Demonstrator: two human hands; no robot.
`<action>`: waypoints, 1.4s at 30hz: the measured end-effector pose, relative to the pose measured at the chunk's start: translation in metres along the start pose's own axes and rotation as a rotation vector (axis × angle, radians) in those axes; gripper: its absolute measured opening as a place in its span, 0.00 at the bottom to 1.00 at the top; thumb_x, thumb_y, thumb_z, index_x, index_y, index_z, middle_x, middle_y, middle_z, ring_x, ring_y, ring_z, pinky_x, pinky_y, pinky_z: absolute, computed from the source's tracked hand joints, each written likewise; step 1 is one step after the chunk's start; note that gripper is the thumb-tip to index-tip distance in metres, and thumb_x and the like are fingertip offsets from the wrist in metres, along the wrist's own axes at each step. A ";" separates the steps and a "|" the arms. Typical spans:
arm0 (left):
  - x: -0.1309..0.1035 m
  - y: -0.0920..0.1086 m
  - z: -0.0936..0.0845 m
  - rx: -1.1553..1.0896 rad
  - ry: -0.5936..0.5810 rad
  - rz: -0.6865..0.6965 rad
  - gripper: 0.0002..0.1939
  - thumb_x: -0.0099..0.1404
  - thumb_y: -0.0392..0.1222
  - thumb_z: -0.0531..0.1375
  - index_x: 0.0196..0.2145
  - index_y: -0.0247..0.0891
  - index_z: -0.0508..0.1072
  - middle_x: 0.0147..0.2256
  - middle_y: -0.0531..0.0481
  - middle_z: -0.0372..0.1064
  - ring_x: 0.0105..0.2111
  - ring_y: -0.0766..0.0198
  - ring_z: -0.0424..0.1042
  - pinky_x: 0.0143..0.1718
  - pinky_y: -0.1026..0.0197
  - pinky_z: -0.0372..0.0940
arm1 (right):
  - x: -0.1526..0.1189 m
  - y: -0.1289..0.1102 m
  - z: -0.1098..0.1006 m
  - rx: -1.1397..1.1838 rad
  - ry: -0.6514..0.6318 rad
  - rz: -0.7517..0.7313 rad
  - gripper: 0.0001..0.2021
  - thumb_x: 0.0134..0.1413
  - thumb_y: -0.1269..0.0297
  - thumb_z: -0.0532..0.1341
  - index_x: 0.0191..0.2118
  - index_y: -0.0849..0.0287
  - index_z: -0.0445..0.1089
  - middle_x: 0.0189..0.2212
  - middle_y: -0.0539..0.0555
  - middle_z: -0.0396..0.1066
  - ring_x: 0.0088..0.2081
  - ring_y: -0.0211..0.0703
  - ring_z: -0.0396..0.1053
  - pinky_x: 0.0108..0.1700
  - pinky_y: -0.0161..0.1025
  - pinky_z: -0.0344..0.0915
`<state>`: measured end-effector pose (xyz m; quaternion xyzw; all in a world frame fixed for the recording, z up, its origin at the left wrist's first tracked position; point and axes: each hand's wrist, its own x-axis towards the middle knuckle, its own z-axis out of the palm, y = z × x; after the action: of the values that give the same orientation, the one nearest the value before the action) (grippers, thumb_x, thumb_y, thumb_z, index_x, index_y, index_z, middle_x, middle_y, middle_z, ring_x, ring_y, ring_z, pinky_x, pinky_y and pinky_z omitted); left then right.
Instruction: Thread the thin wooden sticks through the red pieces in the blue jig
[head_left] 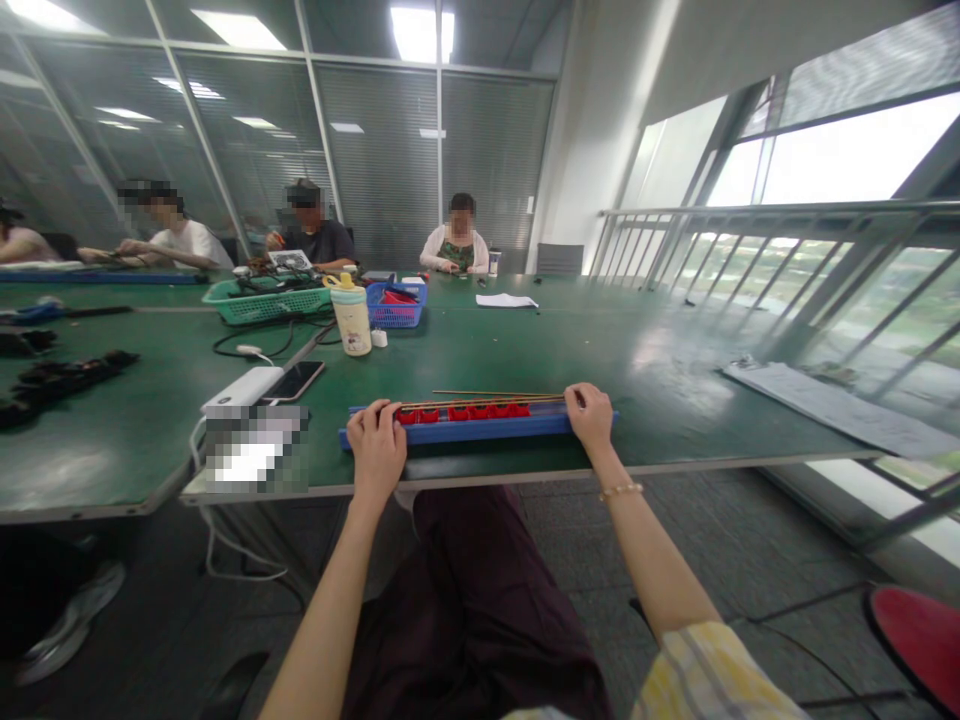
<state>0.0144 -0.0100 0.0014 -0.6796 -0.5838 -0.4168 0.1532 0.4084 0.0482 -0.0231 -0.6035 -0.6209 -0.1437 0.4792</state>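
I see a long blue trough [487, 431] on the glossy bench [480, 350], jagged red pieces [489, 411], slim rods [495, 399] along it, left hand [379, 445] gripping one end, right hand [590, 412] opposite, fingers curled, hold unclear.

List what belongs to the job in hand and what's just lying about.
Job in hand:
long blue trough
red pieces inside it
thin tan sticks

Apparently lying about:
cream bottle with yellow lid
flat dark smartphone
white rectangular device
white paper sheets at right
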 end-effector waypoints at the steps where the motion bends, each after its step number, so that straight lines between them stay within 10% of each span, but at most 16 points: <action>1: 0.000 0.000 0.000 0.007 0.001 0.004 0.18 0.68 0.39 0.50 0.52 0.39 0.71 0.55 0.40 0.64 0.52 0.49 0.56 0.57 0.45 0.55 | 0.000 0.000 0.000 -0.002 -0.002 0.003 0.14 0.62 0.59 0.51 0.31 0.58 0.70 0.32 0.56 0.74 0.37 0.45 0.68 0.45 0.40 0.58; 42: -0.001 0.000 0.001 0.040 0.013 0.020 0.17 0.69 0.40 0.50 0.52 0.38 0.71 0.55 0.40 0.63 0.52 0.48 0.57 0.56 0.45 0.56 | 0.001 0.019 -0.001 -0.054 0.260 0.228 0.12 0.62 0.62 0.47 0.29 0.56 0.61 0.32 0.58 0.65 0.40 0.48 0.60 0.46 0.45 0.57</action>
<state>0.0146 -0.0100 -0.0005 -0.6796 -0.5841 -0.4080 0.1748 0.4257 0.0529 -0.0293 -0.6590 -0.4770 -0.1818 0.5525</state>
